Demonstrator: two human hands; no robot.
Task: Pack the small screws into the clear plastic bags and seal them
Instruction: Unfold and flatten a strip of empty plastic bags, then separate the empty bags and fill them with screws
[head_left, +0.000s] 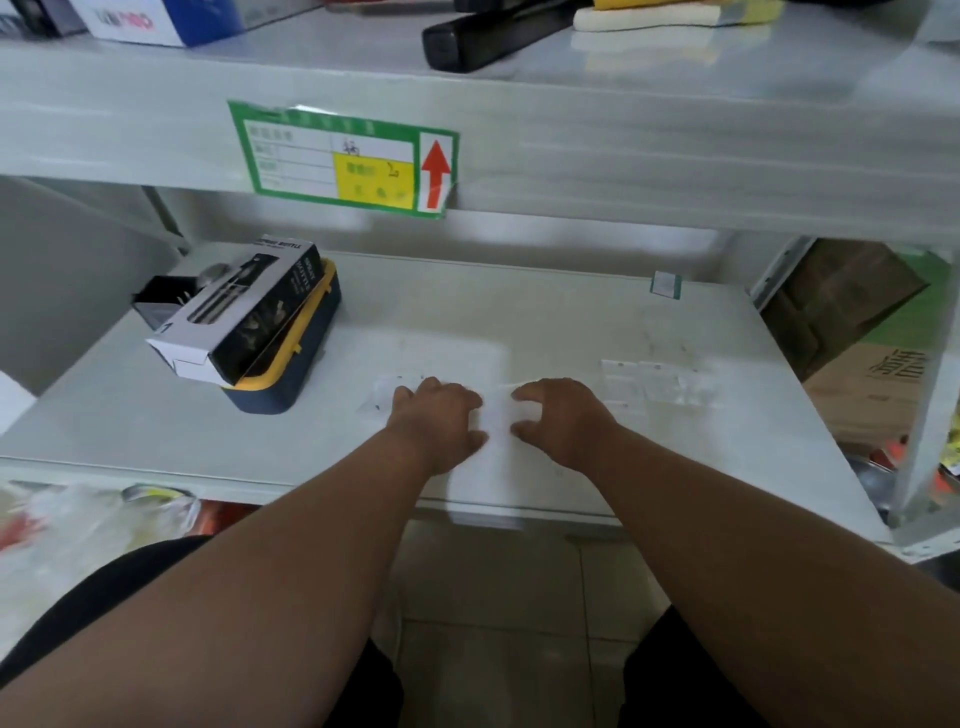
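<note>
Where shelf (675, 467) edge nears | both hands (498, 415) pinch clear bag (500, 415)

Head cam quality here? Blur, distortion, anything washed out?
Head view: soft overall, label text unreadable; wide-angle bends the shelf edge; clear bags nearly vanish against the pale shelf surface; what left hand and right hand hold is indistinct.

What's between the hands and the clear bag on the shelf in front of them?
Nothing visible. The left hand and right hand both rest on the clear bag, fingers curled at its edges. The boxes sit off left; the spare bags lie right.
</note>
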